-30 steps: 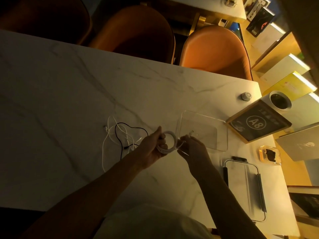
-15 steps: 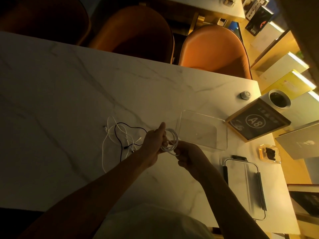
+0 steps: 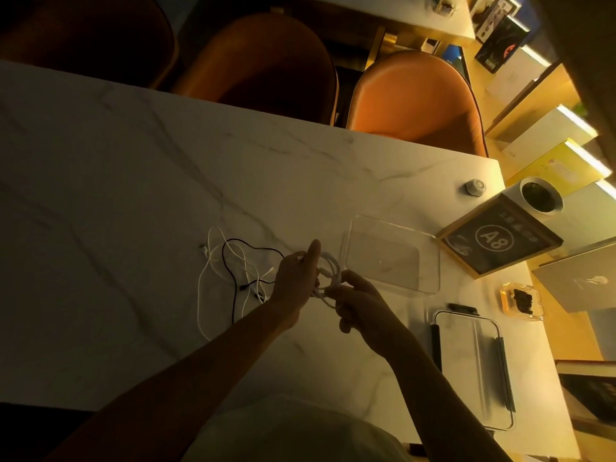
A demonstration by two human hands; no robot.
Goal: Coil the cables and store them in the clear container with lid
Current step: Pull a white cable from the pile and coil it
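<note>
My left hand (image 3: 297, 278) holds a coiled white cable (image 3: 330, 273) just above the marble table, thumb raised. Close on its right, my right hand (image 3: 358, 300) pinches the lower part of the same coil. The clear container (image 3: 433, 261) stands open and empty right of the hands, about a hand's width away. Its clear lid (image 3: 473, 371) with dark clips lies flat nearer the front right edge. To the left of my left hand, loose white cables (image 3: 213, 261) and a black cable (image 3: 230, 265) lie tangled on the table.
A framed sign marked A8 (image 3: 500, 241), a white cup (image 3: 540, 198) and a small round knob (image 3: 475, 187) sit at the right. A small amber box (image 3: 521, 300) lies near the lid. Orange chairs (image 3: 416, 101) stand behind the marble table (image 3: 133, 195).
The coil has been drawn tighter between the hands. My right hand has slid down and left to the coil's lower edge, closer to my left hand.
</note>
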